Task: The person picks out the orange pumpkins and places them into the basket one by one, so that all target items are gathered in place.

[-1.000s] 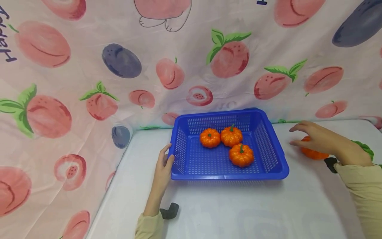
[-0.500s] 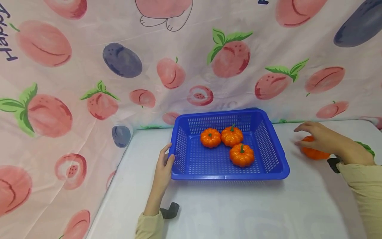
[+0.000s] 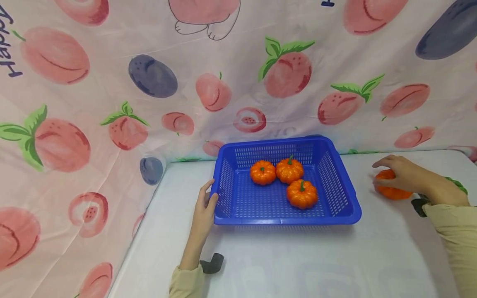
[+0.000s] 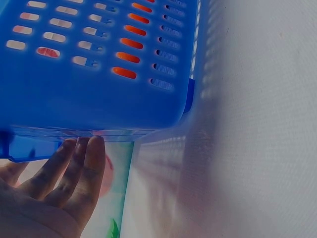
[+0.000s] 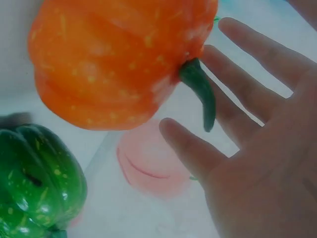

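Observation:
A blue plastic basket (image 3: 281, 220) stands on the white table with three small orange pumpkins inside: one at the left (image 3: 262, 172), one at the back (image 3: 289, 170), one nearer the front (image 3: 302, 193). My left hand (image 3: 203, 211) touches the basket's left side; in the left wrist view its fingers (image 4: 91, 168) lie fairly straight against the outer wall. Right of the basket, my right hand (image 3: 408, 178) is over another orange pumpkin (image 3: 393, 192), partly hiding it. The right wrist view shows its fingers spread beside that pumpkin's green stem (image 5: 200, 89), not closed round it.
Beyond the right wrist lies a green pumpkin (image 5: 39, 178), mostly hidden behind the arm in the head view. A fruit-printed cloth (image 3: 231, 54) hangs behind and to the left of the white table (image 3: 279, 260).
My right hand has moved slightly to the right and down, nearer over the orange pumpkin outside the basket. The left hand and the basket have stayed in place.

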`<state>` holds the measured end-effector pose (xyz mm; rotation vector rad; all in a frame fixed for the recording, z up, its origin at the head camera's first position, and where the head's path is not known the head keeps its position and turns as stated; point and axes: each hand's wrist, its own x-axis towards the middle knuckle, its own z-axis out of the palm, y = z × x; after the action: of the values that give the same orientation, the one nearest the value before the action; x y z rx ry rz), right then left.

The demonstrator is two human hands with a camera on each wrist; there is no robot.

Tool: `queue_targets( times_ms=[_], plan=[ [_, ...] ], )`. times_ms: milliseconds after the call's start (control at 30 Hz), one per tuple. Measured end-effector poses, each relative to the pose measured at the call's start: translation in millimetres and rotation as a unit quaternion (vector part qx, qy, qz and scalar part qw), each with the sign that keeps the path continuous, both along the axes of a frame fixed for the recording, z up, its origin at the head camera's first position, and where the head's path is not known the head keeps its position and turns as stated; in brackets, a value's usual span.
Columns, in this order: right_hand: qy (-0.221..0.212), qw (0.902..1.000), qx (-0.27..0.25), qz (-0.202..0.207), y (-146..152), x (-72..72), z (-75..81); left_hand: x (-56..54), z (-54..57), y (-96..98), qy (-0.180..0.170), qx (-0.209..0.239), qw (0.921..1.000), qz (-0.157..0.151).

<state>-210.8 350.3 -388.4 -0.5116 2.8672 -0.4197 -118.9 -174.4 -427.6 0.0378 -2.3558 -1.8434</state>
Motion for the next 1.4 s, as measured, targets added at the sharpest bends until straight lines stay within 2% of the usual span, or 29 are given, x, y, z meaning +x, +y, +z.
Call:
queue_targets(
  times_ms=[500, 1033, 1400],
  plan=[
    [-0.016, 0.9997, 0.011, 0.011, 12.6, -4.2, -14.9, -0.5, 0.4, -0.5, -0.007, -0.002, 1.0, -0.003],
    [-0.008, 0.9999, -0.005, 0.008, 6.5, -2.2, -11.4, 0.0, 0.6, -0.2, -0.01, 0.001, 0.9999, -0.002],
    [-0.003, 0.9998, -0.017, 0.01, -4.4, -0.7, -1.1, 0.4, 1.3, 0.0, -0.01, 0.002, 0.9999, -0.008]
  ],
)
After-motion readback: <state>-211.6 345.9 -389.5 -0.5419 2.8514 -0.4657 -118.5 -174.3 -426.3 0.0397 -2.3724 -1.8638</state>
